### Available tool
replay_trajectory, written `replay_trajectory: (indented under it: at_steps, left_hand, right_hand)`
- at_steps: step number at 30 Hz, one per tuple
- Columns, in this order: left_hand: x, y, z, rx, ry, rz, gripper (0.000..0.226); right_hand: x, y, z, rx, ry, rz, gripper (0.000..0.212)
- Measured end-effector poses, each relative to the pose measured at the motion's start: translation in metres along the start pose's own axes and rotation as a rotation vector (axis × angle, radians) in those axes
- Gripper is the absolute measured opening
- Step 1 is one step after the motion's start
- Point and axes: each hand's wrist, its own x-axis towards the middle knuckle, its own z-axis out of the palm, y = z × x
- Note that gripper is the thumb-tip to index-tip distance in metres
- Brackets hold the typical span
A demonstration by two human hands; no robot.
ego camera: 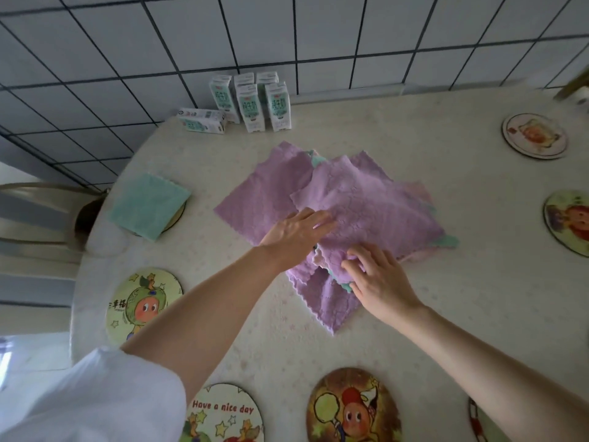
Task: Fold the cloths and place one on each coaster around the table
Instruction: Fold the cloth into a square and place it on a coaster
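A loose pile of cloths [366, 199], mostly purple with green and pink edges showing, lies in the middle of the table. My left hand [296, 232] rests flat on the top purple cloth, fingers spread. My right hand [379, 279] pinches the near edge of that same purple cloth. A folded green cloth [148, 205] sits on a coaster [177, 216] at the left. Round picture coasters ring the table: one at near left [143, 304], two at the near edge [223, 413] [353, 406], two at the right [535, 135] [567, 221].
Several milk cartons [250, 103] stand at the table's far edge against the tiled wall, one carton [202, 120] lying on its side. A chair [41, 215] stands left of the table. Part of another coaster [478, 422] shows at the bottom right.
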Motion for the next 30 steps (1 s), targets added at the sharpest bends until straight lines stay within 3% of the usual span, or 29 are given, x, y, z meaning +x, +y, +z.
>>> replay_trajectory:
  at_steps: [3, 10, 14, 16, 21, 25, 30]
  left_hand:
    - [0.003, -0.002, 0.005, 0.01, -0.01, -0.012, 0.074]
    - [0.007, -0.003, 0.005, 0.065, -0.045, -0.04, 0.066]
    - [0.014, -0.001, -0.009, -0.091, -0.001, -0.095, 0.045]
    - [0.019, -0.003, -0.015, -0.192, 0.119, -0.108, 0.027]
    - [0.04, 0.0, -0.044, -0.35, 0.262, -0.324, 0.01]
    - [0.048, -0.008, -0.068, -0.57, 0.301, -0.539, 0.013]
    - [0.026, -0.032, -0.093, -0.879, 0.526, -0.737, 0.021]
  right_hand:
    - [0.0, 0.005, 0.0, 0.012, -0.027, -0.006, 0.032]
    - [0.011, 0.011, -0.021, 0.212, -0.044, -0.012, 0.006]
    - [0.028, 0.018, -0.057, 0.506, 0.017, 0.238, 0.008]
    - [0.042, 0.022, -0.08, 0.583, 0.103, 0.233, 0.009]
    - [0.075, 0.026, -0.134, 0.682, 0.336, 0.188, 0.007]
    - [0.096, 0.031, -0.172, 0.77, 0.419, 0.222, 0.007]
    - [0.112, 0.024, -0.195, 0.839, 0.483, 0.26, 0.009]
